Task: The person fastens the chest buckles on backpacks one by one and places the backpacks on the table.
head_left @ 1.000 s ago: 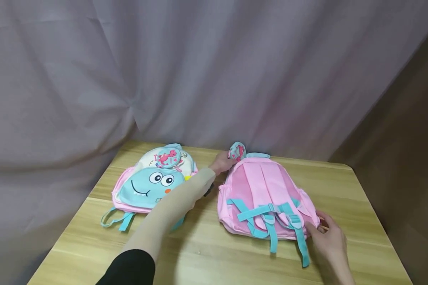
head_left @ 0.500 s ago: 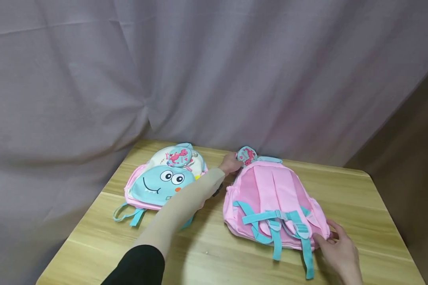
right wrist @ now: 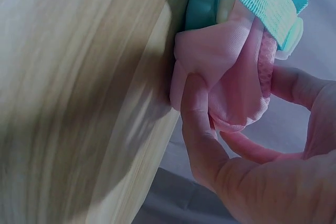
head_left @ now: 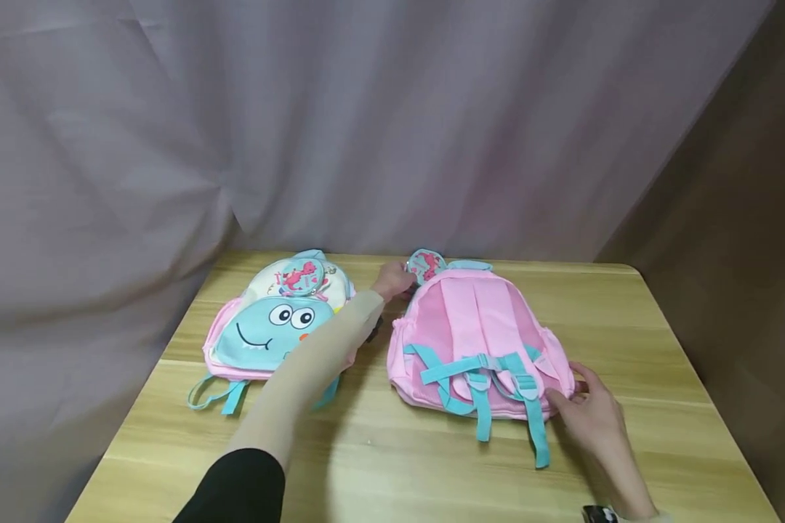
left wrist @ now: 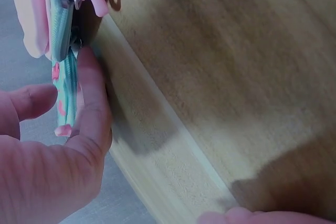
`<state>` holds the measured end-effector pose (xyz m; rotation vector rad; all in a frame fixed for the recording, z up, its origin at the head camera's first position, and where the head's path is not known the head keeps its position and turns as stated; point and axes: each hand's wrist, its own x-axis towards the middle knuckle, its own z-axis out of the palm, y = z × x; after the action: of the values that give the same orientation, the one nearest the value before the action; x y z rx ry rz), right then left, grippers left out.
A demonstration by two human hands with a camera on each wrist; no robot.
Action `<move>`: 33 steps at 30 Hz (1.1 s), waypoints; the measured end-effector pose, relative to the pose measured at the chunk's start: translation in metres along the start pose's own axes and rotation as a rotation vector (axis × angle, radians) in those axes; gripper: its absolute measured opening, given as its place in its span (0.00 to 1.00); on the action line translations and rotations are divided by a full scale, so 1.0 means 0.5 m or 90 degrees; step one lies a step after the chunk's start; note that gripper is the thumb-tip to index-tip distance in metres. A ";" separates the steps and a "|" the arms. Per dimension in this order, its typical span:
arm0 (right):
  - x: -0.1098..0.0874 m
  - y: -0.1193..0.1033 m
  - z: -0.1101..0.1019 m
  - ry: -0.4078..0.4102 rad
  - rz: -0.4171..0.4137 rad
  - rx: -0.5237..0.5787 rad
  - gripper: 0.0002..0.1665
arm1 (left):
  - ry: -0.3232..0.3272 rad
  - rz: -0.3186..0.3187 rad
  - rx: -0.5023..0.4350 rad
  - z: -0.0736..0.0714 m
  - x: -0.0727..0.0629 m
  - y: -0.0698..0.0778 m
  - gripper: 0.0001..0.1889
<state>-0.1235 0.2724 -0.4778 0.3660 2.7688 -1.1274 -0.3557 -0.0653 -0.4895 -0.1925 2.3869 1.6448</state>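
The pink backpack (head_left: 487,327) lies front-down on the worktop (head_left: 379,472), its handle (head_left: 469,266) toward twelve o'clock. At its ten o'clock the left hand (head_left: 394,281) pinches the round pouch (head_left: 427,266); at its four, the right hand (head_left: 595,415) grips the bottom corner, roughly diagonally opposite.

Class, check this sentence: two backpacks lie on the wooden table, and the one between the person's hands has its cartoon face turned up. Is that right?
Not quite: the backpack between the left hand and the right hand lies back up, its turquoise straps showing, as the head view shows. Two backpacks do lie on the wooden table.
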 end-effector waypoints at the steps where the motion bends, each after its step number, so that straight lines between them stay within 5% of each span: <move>1: 0.002 -0.005 0.001 -0.003 -0.004 -0.002 0.48 | 0.002 -0.001 -0.002 -0.008 -0.001 -0.001 0.11; 5: 0.008 -0.021 0.003 -0.016 -0.012 0.000 0.48 | 0.004 -0.006 -0.005 -0.035 -0.008 -0.007 0.04; 10: 0.010 -0.039 0.005 -0.016 -0.039 -0.002 0.47 | 0.017 -0.017 0.014 -0.064 -0.018 -0.010 0.20; 14: 0.013 -0.053 0.002 -0.004 -0.067 -0.001 0.45 | 0.035 -0.004 0.021 -0.080 -0.029 -0.003 0.23; 24: 0.007 -0.084 -0.010 0.066 -0.109 0.013 0.40 | 0.068 0.076 0.159 -0.067 -0.084 0.040 0.25; 33: -0.017 -0.103 -0.007 0.042 -0.202 -0.027 0.34 | -0.109 0.197 0.242 0.030 -0.160 0.084 0.18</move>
<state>-0.1296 0.2378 -0.4391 -0.0454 2.9787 -1.1329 -0.2869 -0.0380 -0.4355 0.3864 2.6289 1.2156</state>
